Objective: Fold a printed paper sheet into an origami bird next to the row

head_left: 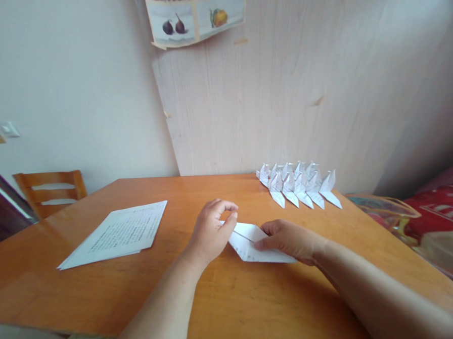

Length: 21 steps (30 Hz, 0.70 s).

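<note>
A partly folded white printed paper [253,246] lies on the wooden table [226,301] in front of me. My left hand [211,231] pinches its left edge between thumb and curled fingers. My right hand [291,239] rests on the paper's right side, fingers pressed down on a fold. Behind them, near the wall, several finished folded paper figures [299,183] stand in a row.
A stack of printed sheets [119,233] lies on the table at the left. A wooden chair [51,191] stands past the table's left corner. A pale wood panel [301,84] backs the table. Red bags [434,219] sit off the right edge.
</note>
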Tool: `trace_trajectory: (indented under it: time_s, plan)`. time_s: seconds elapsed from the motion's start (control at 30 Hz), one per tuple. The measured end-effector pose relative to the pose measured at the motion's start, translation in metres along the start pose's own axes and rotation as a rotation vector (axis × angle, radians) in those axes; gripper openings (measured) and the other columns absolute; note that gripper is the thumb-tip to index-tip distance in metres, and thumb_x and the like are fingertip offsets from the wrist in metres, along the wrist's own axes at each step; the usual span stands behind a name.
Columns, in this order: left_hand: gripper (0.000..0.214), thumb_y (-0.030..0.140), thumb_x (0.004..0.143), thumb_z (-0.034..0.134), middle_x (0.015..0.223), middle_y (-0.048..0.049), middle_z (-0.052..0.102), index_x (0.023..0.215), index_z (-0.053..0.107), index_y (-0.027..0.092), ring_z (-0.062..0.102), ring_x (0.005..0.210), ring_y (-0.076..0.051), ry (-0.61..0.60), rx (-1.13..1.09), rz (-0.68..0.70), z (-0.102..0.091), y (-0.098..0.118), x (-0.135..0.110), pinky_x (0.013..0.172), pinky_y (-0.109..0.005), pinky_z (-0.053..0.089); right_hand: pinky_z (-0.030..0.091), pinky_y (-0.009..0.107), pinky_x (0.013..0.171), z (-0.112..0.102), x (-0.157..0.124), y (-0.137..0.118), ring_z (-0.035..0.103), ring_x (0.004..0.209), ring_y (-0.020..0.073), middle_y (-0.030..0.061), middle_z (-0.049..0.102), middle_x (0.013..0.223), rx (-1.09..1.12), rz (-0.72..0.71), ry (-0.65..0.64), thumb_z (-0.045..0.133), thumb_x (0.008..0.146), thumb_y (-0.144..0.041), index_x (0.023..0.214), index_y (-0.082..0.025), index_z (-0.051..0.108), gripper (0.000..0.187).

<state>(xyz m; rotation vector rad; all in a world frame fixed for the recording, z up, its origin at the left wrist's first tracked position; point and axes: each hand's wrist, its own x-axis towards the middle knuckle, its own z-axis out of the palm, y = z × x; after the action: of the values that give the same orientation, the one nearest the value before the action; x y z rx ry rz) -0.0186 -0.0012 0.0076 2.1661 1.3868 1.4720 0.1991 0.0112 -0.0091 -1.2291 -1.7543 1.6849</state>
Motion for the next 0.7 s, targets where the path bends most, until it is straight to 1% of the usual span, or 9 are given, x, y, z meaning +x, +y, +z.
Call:
trace_trajectory:
  time_s: [0.07, 0.1, 0.23, 0.3, 0.4, 0.47, 0.53, 0.6, 0.7]
  plan:
    - [0.013, 0.023, 0.083, 0.062, 0.098, -0.0045, 0.072, 0.092, 0.071, 0.025, 0.062, 0.099, -0.025, -0.139, 0.06, 0.017, 0.003, 0.0, -0.001, 0.091, -0.037, 0.04, 0.024, 0.025, 0.05, -0.004, -0.001, -0.001, 0.043, 0.051, 0.0101, 0.0002, 0.064, 0.064, -0.011, -0.016, -0.061, 0.077, 0.068, -0.036, 0.078, -0.018, 0.07, 0.022]
    - [0.014, 0.024, 0.082, 0.062, 0.098, -0.0037, 0.073, 0.092, 0.072, 0.026, 0.062, 0.098, -0.025, -0.19, 0.084, 0.007, 0.004, -0.001, -0.002, 0.092, -0.038, 0.039, 0.024, 0.026, 0.05, -0.005, -0.001, 0.0, 0.043, 0.051, 0.0103, 0.0006, 0.064, 0.065, -0.04, -0.019, -0.065, 0.076, 0.068, -0.037, 0.079, -0.018, 0.071, 0.022]
    - [0.014, 0.029, 0.079, 0.067, 0.091, -0.0003, 0.076, 0.09, 0.075, 0.031, 0.065, 0.086, -0.024, -0.31, 0.085, -0.045, 0.007, -0.009, -0.007, 0.089, -0.037, 0.036, 0.027, 0.026, 0.052, -0.009, 0.003, 0.004, 0.048, 0.056, 0.0121, 0.0026, 0.068, 0.073, -0.217, -0.075, 0.033, 0.075, 0.072, -0.038, 0.09, -0.019, 0.074, 0.026]
    - [0.013, 0.031, 0.077, 0.069, 0.086, -0.0005, 0.076, 0.088, 0.075, 0.032, 0.065, 0.081, -0.024, -0.34, 0.057, -0.047, 0.009, -0.014, -0.009, 0.084, -0.036, 0.037, 0.031, 0.026, 0.054, -0.01, 0.006, 0.006, 0.052, 0.06, 0.0137, 0.0037, 0.069, 0.078, -0.285, -0.108, 0.113, 0.074, 0.073, -0.036, 0.099, -0.02, 0.073, 0.031]
    - [0.014, 0.034, 0.077, 0.07, 0.087, -0.0021, 0.076, 0.09, 0.076, 0.031, 0.065, 0.078, -0.024, -0.349, 0.084, -0.053, 0.01, -0.02, -0.011, 0.077, -0.034, 0.038, 0.037, 0.028, 0.059, -0.011, 0.012, 0.008, 0.057, 0.067, 0.017, 0.0063, 0.069, 0.082, -0.415, -0.162, 0.293, 0.073, 0.075, -0.036, 0.107, -0.017, 0.071, 0.037]
    - [0.015, 0.036, 0.079, 0.069, 0.089, -0.0031, 0.075, 0.091, 0.075, 0.03, 0.065, 0.08, -0.025, -0.369, 0.145, -0.053, 0.011, -0.022, -0.011, 0.075, -0.033, 0.038, 0.04, 0.03, 0.065, -0.012, 0.013, 0.006, 0.059, 0.074, 0.0194, 0.0077, 0.068, 0.086, -0.528, -0.255, 0.411, 0.07, 0.077, -0.034, 0.104, -0.017, 0.071, 0.032]
    - [0.014, 0.036, 0.08, 0.067, 0.088, -0.0039, 0.073, 0.089, 0.074, 0.029, 0.065, 0.08, -0.025, -0.404, 0.187, -0.058, 0.011, -0.023, -0.011, 0.071, -0.032, 0.038, 0.042, 0.031, 0.071, -0.01, 0.011, 0.003, 0.06, 0.079, 0.0197, 0.0074, 0.067, 0.088, -0.619, -0.369, 0.491, 0.066, 0.08, -0.03, 0.097, -0.018, 0.072, 0.022]
    - [0.014, 0.036, 0.082, 0.065, 0.086, -0.0045, 0.07, 0.088, 0.073, 0.027, 0.063, 0.077, -0.023, -0.434, 0.19, -0.076, 0.012, -0.024, -0.011, 0.066, -0.031, 0.037, 0.042, 0.029, 0.071, -0.005, 0.007, 0.0, 0.059, 0.078, 0.0178, 0.0061, 0.066, 0.087, -0.642, -0.443, 0.5, 0.062, 0.083, -0.027, 0.093, -0.019, 0.071, 0.015]
    - [0.015, 0.036, 0.083, 0.063, 0.085, -0.0044, 0.066, 0.087, 0.072, 0.025, 0.061, 0.076, -0.021, -0.47, 0.17, -0.1, 0.014, -0.024, -0.011, 0.064, -0.029, 0.037, 0.042, 0.027, 0.069, 0.005, 0.002, -0.001, 0.059, 0.076, 0.0163, 0.0054, 0.065, 0.088, -0.689, -0.479, 0.418, 0.061, 0.084, -0.026, 0.094, -0.019, 0.071, 0.015]
